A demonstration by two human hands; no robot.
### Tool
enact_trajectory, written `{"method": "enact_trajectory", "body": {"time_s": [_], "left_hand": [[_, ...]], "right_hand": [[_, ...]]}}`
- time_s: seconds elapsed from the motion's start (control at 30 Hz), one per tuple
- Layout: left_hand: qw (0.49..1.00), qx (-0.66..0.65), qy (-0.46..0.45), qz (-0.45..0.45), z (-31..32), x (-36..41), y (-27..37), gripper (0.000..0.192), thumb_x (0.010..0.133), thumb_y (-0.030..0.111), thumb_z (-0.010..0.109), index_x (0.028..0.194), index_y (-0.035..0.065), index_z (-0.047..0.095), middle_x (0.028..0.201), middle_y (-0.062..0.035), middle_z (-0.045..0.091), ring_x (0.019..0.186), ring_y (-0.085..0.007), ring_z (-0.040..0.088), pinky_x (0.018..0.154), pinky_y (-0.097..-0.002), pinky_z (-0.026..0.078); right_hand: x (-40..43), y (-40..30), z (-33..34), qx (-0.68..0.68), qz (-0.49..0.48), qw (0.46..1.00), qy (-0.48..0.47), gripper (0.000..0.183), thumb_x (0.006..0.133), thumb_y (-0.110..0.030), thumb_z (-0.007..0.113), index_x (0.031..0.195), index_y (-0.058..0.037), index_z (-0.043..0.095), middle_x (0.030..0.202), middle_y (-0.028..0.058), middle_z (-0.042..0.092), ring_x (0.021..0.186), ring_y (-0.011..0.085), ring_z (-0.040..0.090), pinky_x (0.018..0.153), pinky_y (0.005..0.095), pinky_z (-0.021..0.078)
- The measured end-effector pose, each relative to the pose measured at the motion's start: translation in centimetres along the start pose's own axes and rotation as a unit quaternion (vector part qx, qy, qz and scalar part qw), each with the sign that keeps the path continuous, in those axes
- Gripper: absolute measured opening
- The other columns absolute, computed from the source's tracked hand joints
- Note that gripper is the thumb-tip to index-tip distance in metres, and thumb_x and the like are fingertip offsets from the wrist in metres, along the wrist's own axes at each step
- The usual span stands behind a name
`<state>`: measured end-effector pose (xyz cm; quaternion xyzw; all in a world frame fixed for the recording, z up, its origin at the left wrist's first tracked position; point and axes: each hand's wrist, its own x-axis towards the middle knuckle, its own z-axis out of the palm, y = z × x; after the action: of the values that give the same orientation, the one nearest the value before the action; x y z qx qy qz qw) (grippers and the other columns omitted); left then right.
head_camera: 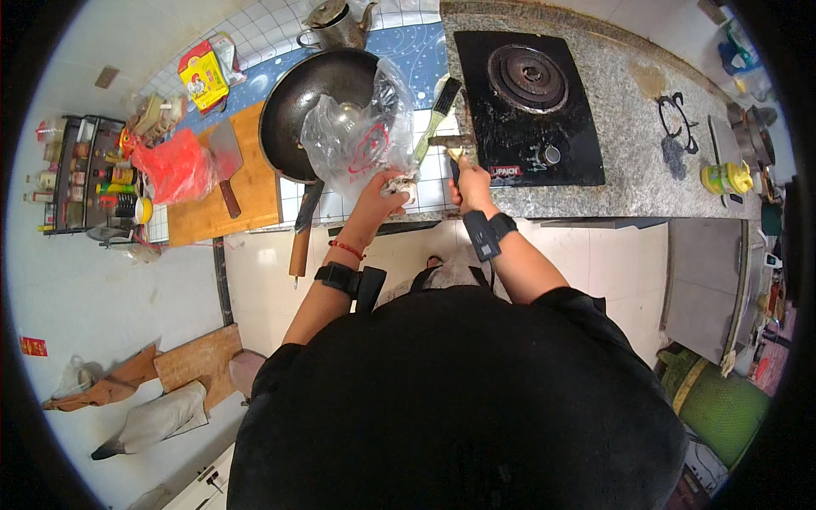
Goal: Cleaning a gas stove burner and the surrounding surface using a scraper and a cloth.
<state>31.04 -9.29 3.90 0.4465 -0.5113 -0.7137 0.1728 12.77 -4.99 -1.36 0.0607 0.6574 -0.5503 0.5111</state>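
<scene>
My left hand (376, 201) grips a crumpled, stained white tissue or wipe (401, 187) at the counter's front edge. Just beyond it, a clear plastic bag (363, 137) with red print lies partly over a black wok (296, 95). In my right hand (473, 186) is the handle of a small scraper-like tool (451, 141); its dirty metal head lies crosswise, and its exact kind is unclear. A pale yellowish bit shows by my fingers. Between the hands and the cooktop rests a green-handled brush (438, 118) with black bristles. The black single-burner gas cooktop (516, 150) is right of my right hand.
A cleaver (227, 159) and a red plastic bag (175, 169) lie on a wooden cutting board (264, 191). The wok's wooden handle (299, 252) juts past the counter edge. A metal kettle (336, 25) stands behind. Rightward are a black pan support (677, 121) and a yellow-green container (727, 178).
</scene>
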Motion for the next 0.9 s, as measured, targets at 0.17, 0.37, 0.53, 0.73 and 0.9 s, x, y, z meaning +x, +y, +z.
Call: {"method": "enact_trajectory", "body": {"time_s": [0.17,0.37,0.53,0.73,0.9], "left_hand": [[1.0,-0.022,-0.013,0.001,0.3,0.7,-0.1,0.039,0.078,0.011,0.061,0.115,0.0051,0.048,0.102,-0.003,0.054,0.084,-0.0114,0.053,0.07,-0.0254,0.046],[1.0,0.011,-0.019,0.009,1.8,2.5,0.3,0.036,0.078,0.011,0.062,0.111,0.0057,0.05,0.098,-0.0039,0.055,0.083,-0.0114,0.053,0.067,-0.0252,0.047],[1.0,-0.005,-0.02,-0.008,2.0,4.2,0.9,0.036,0.079,0.007,0.061,0.112,0.0048,0.049,0.098,-0.0038,0.055,0.081,-0.0124,0.054,0.067,-0.0249,0.047],[1.0,-0.001,0.008,-0.019,3.7,6.2,3.1,0.037,0.078,0.006,0.061,0.113,0.0038,0.049,0.105,-0.0062,0.052,0.082,-0.0125,0.054,0.069,-0.0251,0.047],[1.0,-0.01,0.006,-0.001,4.9,7.7,3.3,0.038,0.078,0.007,0.061,0.114,0.0034,0.049,0.106,-0.0064,0.051,0.081,-0.0122,0.054,0.069,-0.0251,0.047]], "right_hand": [[1.8,-2.5,-0.2,-0.037,0.022,0.998,-0.037,0.022,0.089,-0.031,0.05,0.086,-0.0091,0.049,0.055,0.0061,0.048,0.034,0.01,0.035,0.029,0.0249,0.0227],[6.1,-6.3,0.2,-0.128,0.038,0.989,-0.069,0.026,0.089,-0.034,0.048,0.087,-0.0081,0.048,0.056,0.0061,0.047,0.035,0.0104,0.035,0.029,0.0252,0.0231],[2.9,-3.6,0.5,-0.058,0.02,0.998,-0.029,0.025,0.088,-0.033,0.05,0.087,-0.0081,0.05,0.054,0.0029,0.047,0.035,0.0114,0.039,0.029,0.0249,0.0255],[3.7,-3.0,-0.6,-0.071,-0.033,0.993,-0.091,0.027,0.089,-0.031,0.05,0.087,-0.0041,0.052,0.05,0.0034,0.045,0.034,0.0134,0.04,0.029,0.0284,0.0267],[3.5,-4.7,-1.8,-0.075,-0.001,0.986,-0.149,0.027,0.09,-0.03,0.049,0.088,-0.0035,0.053,0.049,0.0034,0.045,0.033,0.0129,0.038,0.03,0.0275,0.0258]]}}
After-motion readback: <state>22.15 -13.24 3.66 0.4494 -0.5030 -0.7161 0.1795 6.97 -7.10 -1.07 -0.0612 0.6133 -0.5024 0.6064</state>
